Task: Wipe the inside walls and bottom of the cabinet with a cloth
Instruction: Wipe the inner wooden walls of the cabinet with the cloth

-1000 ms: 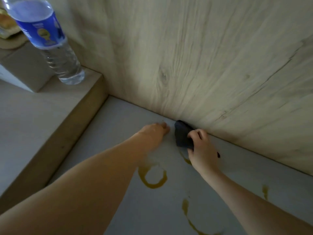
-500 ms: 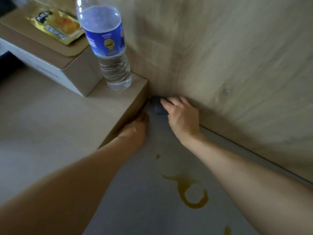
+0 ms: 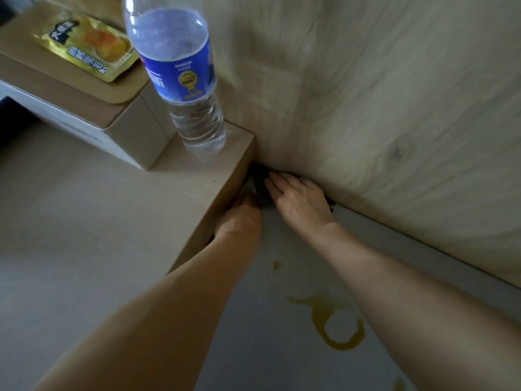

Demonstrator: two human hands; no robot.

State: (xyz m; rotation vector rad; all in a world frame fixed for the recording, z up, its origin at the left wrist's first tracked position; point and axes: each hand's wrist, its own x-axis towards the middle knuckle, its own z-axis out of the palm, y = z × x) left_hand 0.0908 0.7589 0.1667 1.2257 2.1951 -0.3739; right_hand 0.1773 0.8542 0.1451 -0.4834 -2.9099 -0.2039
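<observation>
A dark cloth (image 3: 260, 183) is pushed into the far left corner of the cabinet, where the grey bottom (image 3: 253, 320) meets the wood-grain back wall (image 3: 380, 122). My right hand (image 3: 298, 198) lies flat on the cloth with straight fingers, pressing it into the corner; most of the cloth is hidden under it. My left hand (image 3: 239, 218) rests on the bottom against the left side panel (image 3: 225, 193), its fingertips hidden beside the cloth. Yellow-brown ring stains (image 3: 335, 325) mark the bottom nearer to me.
A water bottle (image 3: 183, 80) with a blue label stands on the side panel's top, right at the corner above my hands. Behind it a cardboard box (image 3: 93, 114) carries a yellow snack packet (image 3: 87, 46). A small stain (image 3: 399, 385) shows at the lower edge.
My right hand slid the cloth left along the back wall's base into the corner and flattened onto it. My left hand followed to the side panel. The view swung left.
</observation>
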